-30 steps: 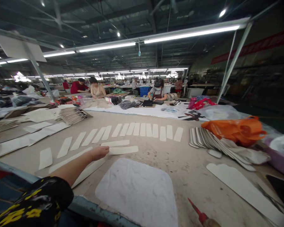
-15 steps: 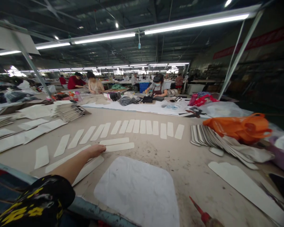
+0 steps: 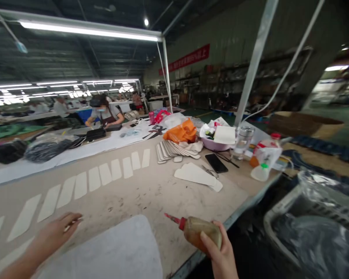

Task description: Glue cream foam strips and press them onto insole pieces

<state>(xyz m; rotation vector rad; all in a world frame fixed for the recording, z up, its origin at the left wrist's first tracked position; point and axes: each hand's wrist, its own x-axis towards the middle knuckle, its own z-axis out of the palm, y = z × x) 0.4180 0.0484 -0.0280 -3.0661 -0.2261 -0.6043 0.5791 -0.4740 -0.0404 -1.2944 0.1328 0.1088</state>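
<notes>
Bottle (image 3: 202,234): up over the table (image 3: 128,197), by the near edge. It tips on its side, with its red nose pointing left and away from me.
Right hand (image 3: 222,252): wrapped around the fat back end of the bottle, thumb on the side facing me.
Left hand (image 3: 54,234): over the left part of the table, fingers curled close. I can't tell if they pinch anything.
White strips (image 3: 104,176): in a slanting row from the table's left side toward the far edge. Some are near my left hand.
Big white sheet (image 3: 119,252): flat, between my two hands, with round corners.
Long white pieces (image 3: 196,175): past the bottle, beside the scissors (image 3: 211,172) and black phone (image 3: 216,163).
Pale stack (image 3: 173,150): fanned out near the far edge, by the orange bag (image 3: 180,132).
Right end of the table: purple bowl (image 3: 215,145), clear jar (image 3: 243,141) and red-capped drink (image 3: 264,151).
Crate (image 3: 282,205): off the table, on my right, with clear plastic in it.
Person (image 3: 106,112): across from me, working with black things.
</notes>
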